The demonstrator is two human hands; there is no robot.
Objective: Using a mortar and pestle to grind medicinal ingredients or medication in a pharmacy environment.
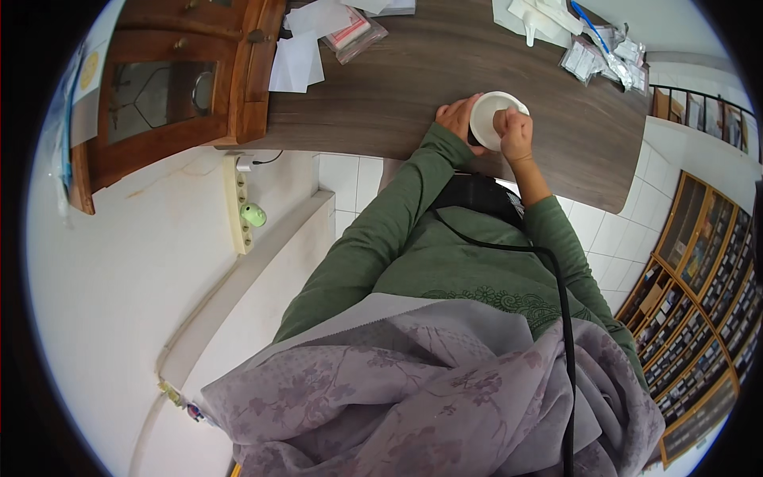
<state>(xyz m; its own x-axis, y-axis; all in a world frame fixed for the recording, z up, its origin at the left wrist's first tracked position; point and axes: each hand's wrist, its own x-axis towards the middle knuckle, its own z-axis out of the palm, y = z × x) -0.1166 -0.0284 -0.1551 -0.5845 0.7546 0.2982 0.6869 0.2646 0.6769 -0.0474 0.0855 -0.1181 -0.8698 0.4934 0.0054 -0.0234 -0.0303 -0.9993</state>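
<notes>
A white mortar (484, 119) with a pouring lip stands near the front edge of the dark wood-grain table (411, 65). My left hand (458, 118) wraps around its left side, and something dark shows low between palm and mortar. Over the right part of the bowl, my right hand (516, 132) is closed in a fist around what seems to be a pestle, its shaft mostly covered by the fingers. The inside of the bowl looks pale; whether anything lies at the bottom cannot be made out.
White paper slips (298, 62) and a plastic packet (354, 36) lie at the back left, beside a wooden cabinet (167, 101). At the back right are white utensils (536, 18), a blue stick (589, 25) and small clear packets (584, 59). A black cord (563, 310) hangs down my front.
</notes>
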